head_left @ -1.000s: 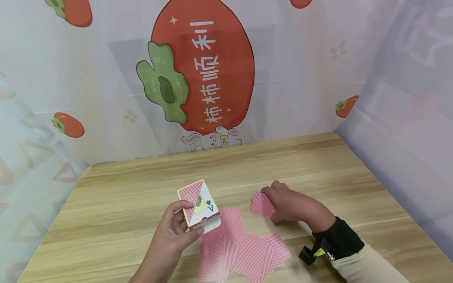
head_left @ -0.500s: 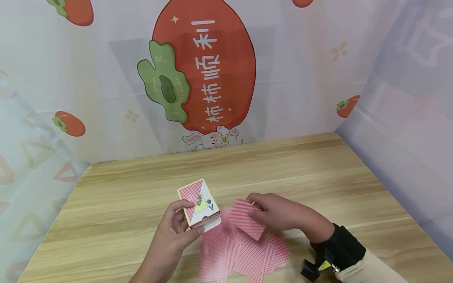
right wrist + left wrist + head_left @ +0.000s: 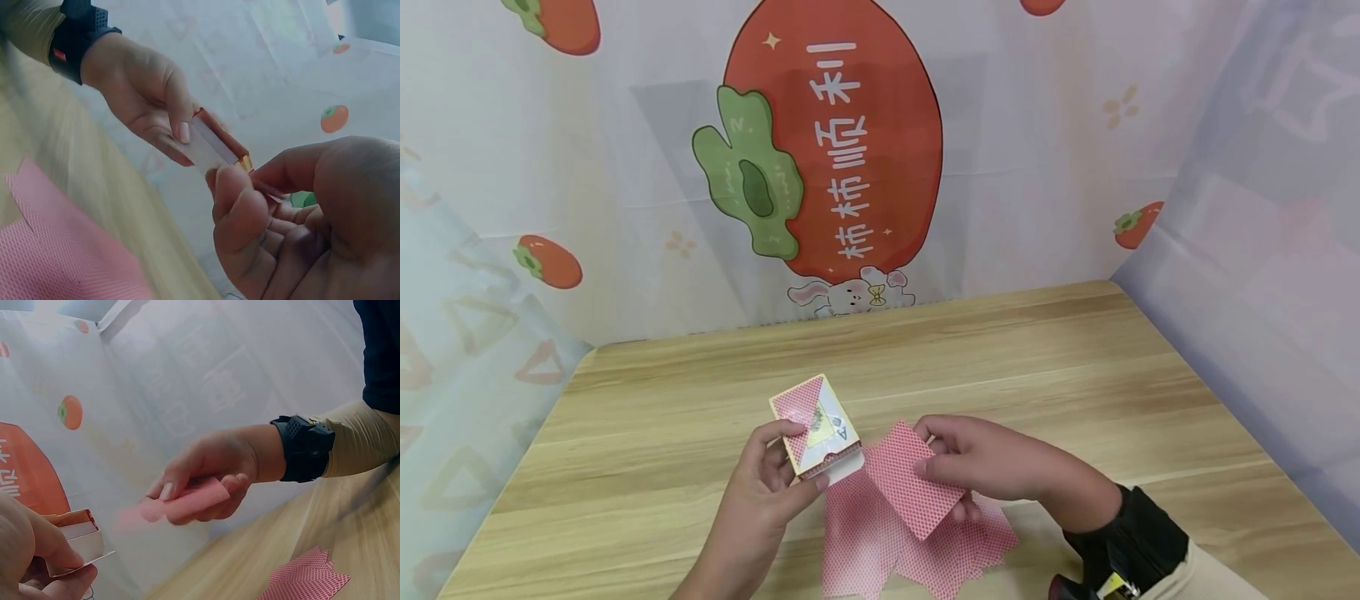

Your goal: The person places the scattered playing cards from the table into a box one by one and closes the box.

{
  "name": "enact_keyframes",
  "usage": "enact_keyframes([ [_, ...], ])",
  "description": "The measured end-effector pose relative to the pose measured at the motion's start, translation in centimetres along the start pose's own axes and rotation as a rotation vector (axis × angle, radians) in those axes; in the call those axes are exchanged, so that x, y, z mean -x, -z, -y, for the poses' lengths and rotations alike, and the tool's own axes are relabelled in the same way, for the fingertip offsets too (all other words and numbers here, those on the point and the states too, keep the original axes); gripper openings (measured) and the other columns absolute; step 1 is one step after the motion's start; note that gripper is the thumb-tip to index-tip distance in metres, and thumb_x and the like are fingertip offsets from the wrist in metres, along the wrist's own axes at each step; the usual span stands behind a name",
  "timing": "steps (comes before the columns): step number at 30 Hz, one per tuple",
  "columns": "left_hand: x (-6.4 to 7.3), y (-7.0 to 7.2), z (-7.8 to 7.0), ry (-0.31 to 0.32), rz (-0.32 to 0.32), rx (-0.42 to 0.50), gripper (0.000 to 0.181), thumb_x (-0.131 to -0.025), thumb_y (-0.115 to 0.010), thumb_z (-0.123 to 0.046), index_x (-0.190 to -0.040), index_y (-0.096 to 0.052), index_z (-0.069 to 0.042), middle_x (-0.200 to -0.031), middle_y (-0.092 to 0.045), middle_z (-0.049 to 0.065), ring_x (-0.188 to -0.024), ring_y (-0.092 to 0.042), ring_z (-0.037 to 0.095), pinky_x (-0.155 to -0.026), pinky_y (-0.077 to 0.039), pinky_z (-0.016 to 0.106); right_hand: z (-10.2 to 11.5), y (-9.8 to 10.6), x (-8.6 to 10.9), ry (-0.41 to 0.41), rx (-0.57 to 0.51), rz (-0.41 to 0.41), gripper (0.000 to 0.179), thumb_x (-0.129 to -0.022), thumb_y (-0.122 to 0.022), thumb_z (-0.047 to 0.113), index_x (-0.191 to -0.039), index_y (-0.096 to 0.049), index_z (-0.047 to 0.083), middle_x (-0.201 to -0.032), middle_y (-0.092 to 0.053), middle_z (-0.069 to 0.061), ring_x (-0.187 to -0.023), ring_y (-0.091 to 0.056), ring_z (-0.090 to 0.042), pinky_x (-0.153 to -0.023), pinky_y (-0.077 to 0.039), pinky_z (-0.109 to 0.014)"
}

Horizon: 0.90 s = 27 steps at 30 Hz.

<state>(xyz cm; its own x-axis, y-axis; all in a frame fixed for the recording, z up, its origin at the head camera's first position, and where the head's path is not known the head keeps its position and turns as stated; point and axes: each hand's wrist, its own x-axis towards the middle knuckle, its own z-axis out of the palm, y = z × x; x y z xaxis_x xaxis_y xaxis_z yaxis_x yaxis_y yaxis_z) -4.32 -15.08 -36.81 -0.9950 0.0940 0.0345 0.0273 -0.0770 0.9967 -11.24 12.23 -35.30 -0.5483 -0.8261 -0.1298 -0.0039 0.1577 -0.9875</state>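
My left hand [image 3: 763, 492] grips a playing-card box [image 3: 817, 427] printed with a spade ace, its flap end turned to the right. Cards show stacked inside the box's mouth [image 3: 80, 529] in the left wrist view. Thumb and fingers of my right hand [image 3: 973, 454] pinch a red-backed playing card [image 3: 904, 485], back side up, just right of the box flap. Below it, several more red-backed cards [image 3: 853, 546] lie overlapping on the table, partly covered by the held card in the head view.
The wooden table [image 3: 647, 433] reaches back to a white cloth backdrop [image 3: 1022, 167] with printed persimmons. More cloth hangs at both sides. A black band [image 3: 1127, 533] with a small camera sits on the right wrist.
My right hand has lifted the card off the table at the right and brought it left over the spread cards, near the box. The box has shifted slightly up and left.
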Motion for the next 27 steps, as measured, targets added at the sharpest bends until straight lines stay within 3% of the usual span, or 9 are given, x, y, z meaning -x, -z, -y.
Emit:
enact_keyframes([
  [6,0.1,0.0,0.1,-0.009,0.001,-0.002,0.062,-0.083,-0.066,0.013,-0.130,-0.031,-0.003,-0.130,-0.044,0.022,-0.111,-0.056,0.027,-0.087,-0.055,0.028,0.0,-1.3,-0.2,0.026,-0.104,0.076,0.019,-0.102,-0.054,0.019,-0.111,-0.050,0.003,-0.061,-0.058,-0.009,-0.040,-0.049,-0.011,-0.037,-0.040,-0.020],
  [12,0.2,-0.1,0.1,0.001,0.024,0.007,0.062,-0.084,-0.065,0.012,-0.132,-0.030,-0.004,-0.131,-0.041,0.023,-0.114,-0.054,0.028,-0.088,-0.054,0.027,-0.5,-2.4,-0.7,0.029,-0.123,0.091,0.020,-0.102,-0.054,0.022,-0.104,-0.048,0.004,-0.055,-0.050,-0.001,-0.039,-0.045,-0.007,-0.037,-0.036,-0.018],
  [20,0.2,-0.4,0.2,0.020,0.035,0.039,0.062,-0.085,-0.066,0.010,-0.133,-0.030,-0.005,-0.132,-0.038,0.023,-0.117,-0.052,0.031,-0.089,-0.055,0.029,-1.0,-2.7,-0.8,0.052,-0.169,0.105,0.019,-0.103,-0.053,0.020,-0.106,-0.047,0.003,-0.058,-0.054,-0.003,-0.043,-0.047,-0.007,-0.039,-0.036,-0.018],
  [27,0.2,-0.5,0.1,0.046,0.025,0.052,0.064,-0.084,-0.068,0.007,-0.133,-0.029,-0.007,-0.133,-0.038,0.022,-0.119,-0.051,0.033,-0.088,-0.055,0.030,-0.7,-2.9,-0.9,0.040,-0.183,0.094,0.029,-0.097,-0.062,0.015,-0.120,-0.046,0.006,-0.075,-0.066,-0.009,-0.043,-0.044,-0.008,-0.037,-0.033,-0.020],
])
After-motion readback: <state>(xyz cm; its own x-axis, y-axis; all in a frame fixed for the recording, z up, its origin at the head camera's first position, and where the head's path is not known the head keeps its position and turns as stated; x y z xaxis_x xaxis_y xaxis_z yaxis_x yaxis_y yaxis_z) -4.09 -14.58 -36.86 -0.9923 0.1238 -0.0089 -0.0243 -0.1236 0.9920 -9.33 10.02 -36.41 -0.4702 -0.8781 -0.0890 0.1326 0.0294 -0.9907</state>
